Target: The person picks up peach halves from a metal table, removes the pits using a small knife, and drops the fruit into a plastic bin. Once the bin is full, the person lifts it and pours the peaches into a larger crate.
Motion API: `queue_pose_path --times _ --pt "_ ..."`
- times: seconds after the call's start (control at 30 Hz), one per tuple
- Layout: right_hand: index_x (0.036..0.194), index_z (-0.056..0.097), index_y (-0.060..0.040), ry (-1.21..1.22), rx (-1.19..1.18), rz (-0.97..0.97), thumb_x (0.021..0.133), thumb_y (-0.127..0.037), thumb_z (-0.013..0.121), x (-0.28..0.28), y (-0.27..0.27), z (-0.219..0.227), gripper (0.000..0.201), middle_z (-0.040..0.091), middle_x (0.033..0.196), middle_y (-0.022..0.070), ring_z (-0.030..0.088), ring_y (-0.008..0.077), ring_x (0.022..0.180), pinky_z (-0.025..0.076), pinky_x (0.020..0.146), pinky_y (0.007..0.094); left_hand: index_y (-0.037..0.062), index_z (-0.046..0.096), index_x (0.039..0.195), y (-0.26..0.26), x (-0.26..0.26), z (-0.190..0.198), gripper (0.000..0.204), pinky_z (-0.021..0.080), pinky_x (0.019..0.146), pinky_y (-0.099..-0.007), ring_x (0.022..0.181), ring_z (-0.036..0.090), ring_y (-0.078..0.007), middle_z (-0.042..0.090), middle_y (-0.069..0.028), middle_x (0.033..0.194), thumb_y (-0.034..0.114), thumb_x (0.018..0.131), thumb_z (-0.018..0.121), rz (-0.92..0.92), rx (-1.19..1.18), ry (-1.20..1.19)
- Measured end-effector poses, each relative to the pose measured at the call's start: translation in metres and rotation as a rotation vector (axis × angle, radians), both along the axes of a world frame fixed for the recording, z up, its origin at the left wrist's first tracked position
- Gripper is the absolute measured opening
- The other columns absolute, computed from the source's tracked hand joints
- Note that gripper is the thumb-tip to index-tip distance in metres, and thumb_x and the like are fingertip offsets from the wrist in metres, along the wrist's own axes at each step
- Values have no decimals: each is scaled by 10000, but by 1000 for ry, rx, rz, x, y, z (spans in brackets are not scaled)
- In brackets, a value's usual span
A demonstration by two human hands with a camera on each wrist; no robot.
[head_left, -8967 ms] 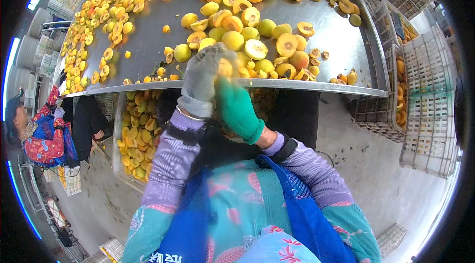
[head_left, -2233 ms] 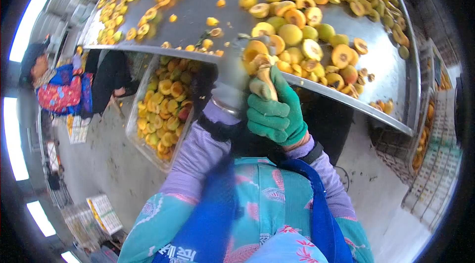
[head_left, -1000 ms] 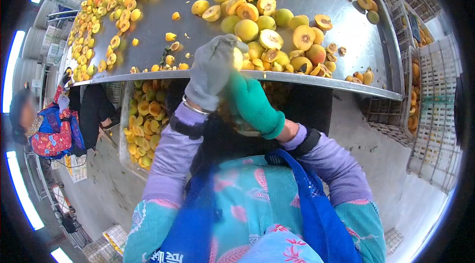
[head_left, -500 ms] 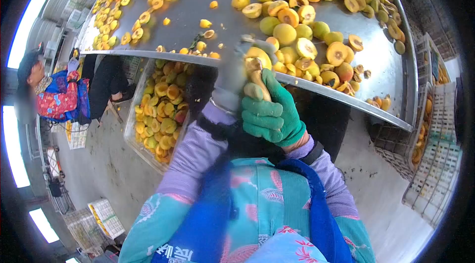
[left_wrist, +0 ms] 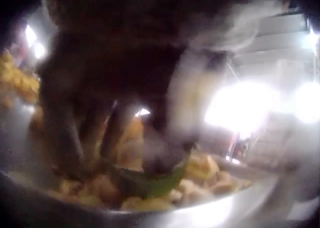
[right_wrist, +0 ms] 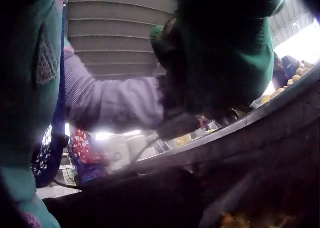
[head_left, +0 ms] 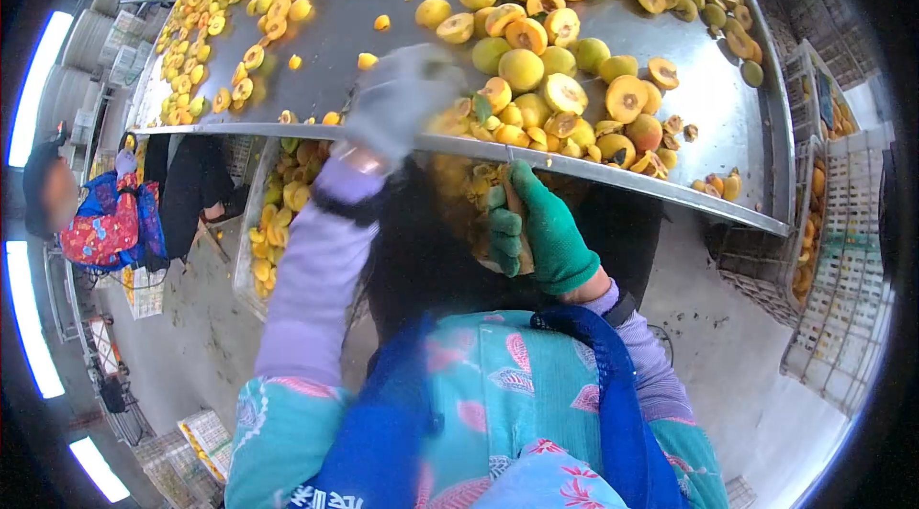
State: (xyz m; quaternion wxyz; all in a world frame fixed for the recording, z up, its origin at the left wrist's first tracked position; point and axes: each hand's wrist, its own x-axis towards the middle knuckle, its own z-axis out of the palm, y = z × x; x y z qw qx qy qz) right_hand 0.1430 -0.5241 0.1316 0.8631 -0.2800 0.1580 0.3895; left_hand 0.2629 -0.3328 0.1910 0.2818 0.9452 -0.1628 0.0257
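From the head camera, the left hand (head_left: 397, 97), in a grey glove and blurred by motion, reaches over the front rim of the steel table (head_left: 670, 78) to the near edge of the heap of peach halves (head_left: 536, 97); whether its fingers are spread or closed on fruit cannot be told here. The right hand (head_left: 541, 226), in a green glove, sits just below the table edge with its fingers wrapped round a wooden-handled knife (head_left: 522, 222), the handle pointing down through the fist. Under the table to the left stands a tray of cut fruit (head_left: 273, 222), and white plastic crates (head_left: 842, 250) line the right side. Another person in a red patterned top (head_left: 91, 226) sits at far left. The left wrist camera is badly blurred: the gloved fingers (left_wrist: 65, 133) hang down apart over yellow fruit pieces (left_wrist: 200, 173) and a green leaf (left_wrist: 150, 183), touching or nearly touching them. The right wrist camera shows the green glove (right_wrist: 225, 52) clenched round something dark, the table rim (right_wrist: 240, 133) beside it, and a purple sleeve (right_wrist: 110, 100) behind.
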Motion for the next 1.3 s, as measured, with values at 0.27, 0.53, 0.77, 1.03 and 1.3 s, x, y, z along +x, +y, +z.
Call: queue_pose_path --times 0.27,0.53,0.77,1.03,1.3 --pt "944 559 -57 -579 -629 -250 969 -390 451 13 0 11 350 497 594 69 503 189 446 396 394 311 0 590 983 -37 35 -24 384 486 819 -390 878 631 -329 638 -213 926 292 741 657 11 70 313" --pt "1132 547 -13 -1284 -979 -277 921 -125 508 38 30 -10 242 562 863 213 584 387 687 453 551 463 -12 576 1125 -18 -27 -51 374 531 781 -325 863 642 -218 659 -147 964 299 972 437 75 -1095 315" --pt "1122 539 -11 -1299 -1066 -321 887 -64 496 26 34 4 244 548 895 238 576 395 729 466 573 453 42 609 1100 -39 -42 -27 252 522 773 -315 819 647 -192 661 -108 933 151 977 419 64 -770 94" --pt "1092 529 10 -1536 -1403 -664 902 -68 481 22 46 -8 210 542 881 240 572 394 722 454 566 453 7 626 1114 -45 -50 -19 373 501 838 -318 908 631 -200 662 -120 1017 314 990 453 210 -690 143" --pt "1144 467 64 -1331 -1011 -477 843 -29 506 27 49 -26 317 551 886 246 550 433 724 449 617 474 5 643 1032 -51 -46 -21 314 497 785 -296 873 629 -171 687 -108 966 253 994 454 52 -484 -60"
